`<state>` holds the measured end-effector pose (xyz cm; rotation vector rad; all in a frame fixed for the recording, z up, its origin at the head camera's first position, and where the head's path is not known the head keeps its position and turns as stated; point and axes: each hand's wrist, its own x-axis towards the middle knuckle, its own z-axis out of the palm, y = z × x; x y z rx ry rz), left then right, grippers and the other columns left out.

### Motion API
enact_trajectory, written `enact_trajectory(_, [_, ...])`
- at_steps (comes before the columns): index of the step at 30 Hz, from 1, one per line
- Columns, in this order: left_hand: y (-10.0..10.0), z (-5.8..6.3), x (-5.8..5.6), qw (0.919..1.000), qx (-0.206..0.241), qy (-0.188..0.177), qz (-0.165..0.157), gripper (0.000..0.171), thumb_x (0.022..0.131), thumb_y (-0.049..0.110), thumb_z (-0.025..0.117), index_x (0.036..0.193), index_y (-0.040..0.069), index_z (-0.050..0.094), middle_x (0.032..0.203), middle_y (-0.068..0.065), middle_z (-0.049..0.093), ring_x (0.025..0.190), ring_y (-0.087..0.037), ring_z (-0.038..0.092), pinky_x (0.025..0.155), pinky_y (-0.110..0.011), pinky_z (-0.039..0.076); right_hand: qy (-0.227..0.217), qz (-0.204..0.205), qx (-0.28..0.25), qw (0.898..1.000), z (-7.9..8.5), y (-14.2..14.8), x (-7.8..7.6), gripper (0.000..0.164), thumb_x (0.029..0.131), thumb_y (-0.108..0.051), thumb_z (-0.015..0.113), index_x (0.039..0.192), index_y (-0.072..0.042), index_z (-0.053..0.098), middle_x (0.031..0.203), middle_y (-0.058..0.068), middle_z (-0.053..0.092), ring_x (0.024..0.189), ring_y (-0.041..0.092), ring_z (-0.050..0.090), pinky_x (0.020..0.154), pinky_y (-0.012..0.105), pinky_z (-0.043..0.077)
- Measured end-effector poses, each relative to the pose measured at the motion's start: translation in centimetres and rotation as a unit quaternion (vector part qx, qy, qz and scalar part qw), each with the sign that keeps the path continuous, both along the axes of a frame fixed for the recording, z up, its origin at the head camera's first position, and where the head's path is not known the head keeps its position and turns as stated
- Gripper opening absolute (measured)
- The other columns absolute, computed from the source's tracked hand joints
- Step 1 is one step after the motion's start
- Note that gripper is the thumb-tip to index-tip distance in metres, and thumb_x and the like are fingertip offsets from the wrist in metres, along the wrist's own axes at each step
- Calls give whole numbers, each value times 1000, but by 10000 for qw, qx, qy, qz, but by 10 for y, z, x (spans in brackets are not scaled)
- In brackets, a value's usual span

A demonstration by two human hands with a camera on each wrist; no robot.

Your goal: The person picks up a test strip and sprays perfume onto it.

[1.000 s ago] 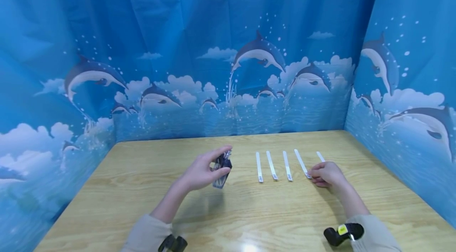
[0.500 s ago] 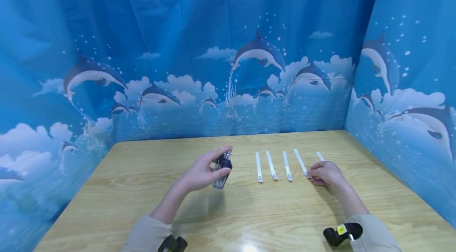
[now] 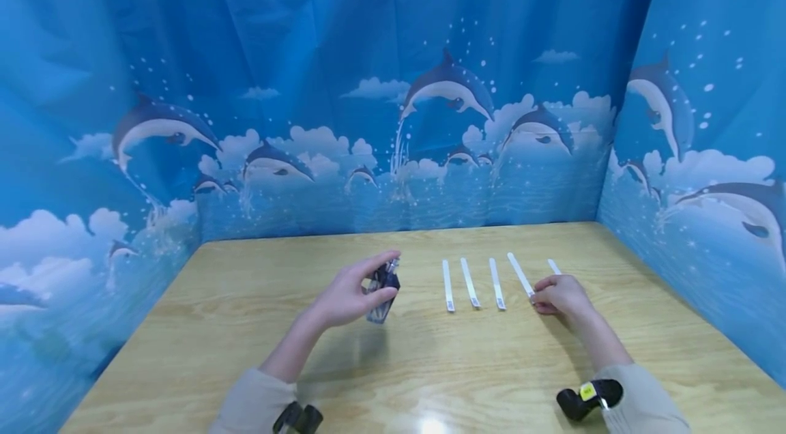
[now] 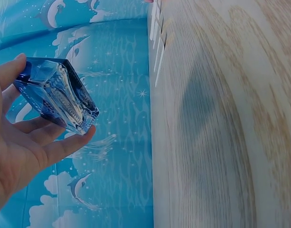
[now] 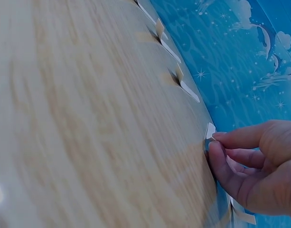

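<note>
My left hand (image 3: 348,297) holds a faceted glass perfume bottle (image 3: 378,312) above the table, tilted, with one finger on its top and the thumb at its side. In the left wrist view the bluish clear bottle (image 4: 62,97) shows its thick base, fingers wrapped behind it. My right hand (image 3: 566,296) pinches the near end of a narrow white paper test strip (image 3: 519,272) between thumb and forefinger. The strip's tip (image 5: 210,129) peeks out above those fingertips in the right wrist view. Another white strip (image 3: 554,266) is partly hidden behind this hand.
Three more white strips (image 3: 496,284) lie side by side left of the held one, small printed marks at their near ends. These ends bend upward from the wooden table (image 3: 202,325). A blue dolphin-print curtain (image 3: 344,202) stands behind the table's far edge.
The right fingers cover slightly more of the held strip's near end. The left hand and bottle stay almost still; the head view has shifted a little.
</note>
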<state>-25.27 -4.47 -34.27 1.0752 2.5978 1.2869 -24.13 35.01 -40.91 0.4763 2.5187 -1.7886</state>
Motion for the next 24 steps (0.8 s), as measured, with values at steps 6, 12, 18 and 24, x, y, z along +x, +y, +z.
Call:
enact_trajectory(6, [1, 2, 0, 9999, -133, 92, 33, 59, 89, 34, 61, 143, 29, 37, 141, -3, 42, 111, -26, 52, 67, -25, 52, -107, 170, -446, 9988, 3, 3, 4, 36, 77, 14, 58, 109, 24, 43, 68, 12, 59, 54, 9, 58, 55, 22, 53])
enact_trajectory(12, [2, 3, 1, 9998, -163, 105, 57, 59, 90, 35, 61, 143, 29, 36, 142, -2, 41, 111, -25, 52, 67, -24, 51, -211, 328, -738, 9965, 3, 4, 8, 38, 78, 13, 54, 112, 24, 41, 63, 3, 56, 54, 8, 56, 53, 21, 52])
enact_trajectory(18, [2, 4, 0, 9999, -123, 92, 41, 59, 90, 33, 61, 143, 29, 36, 142, -2, 41, 113, -25, 51, 67, -25, 51, -207, 391, -763, 9961, 4, 6, 8, 35, 80, 10, 52, 111, 22, 44, 59, 0, 54, 52, 7, 55, 52, 20, 51])
enact_trajectory(24, [2, 5, 2, 9998, -186, 98, 40, 59, 90, 32, 61, 143, 28, 35, 143, -2, 39, 115, -27, 50, 69, -25, 51, -152, 551, -767, 9954, 4, 7, 9, 27, 81, 7, 53, 106, 16, 46, 62, 1, 55, 53, 7, 55, 52, 21, 51])
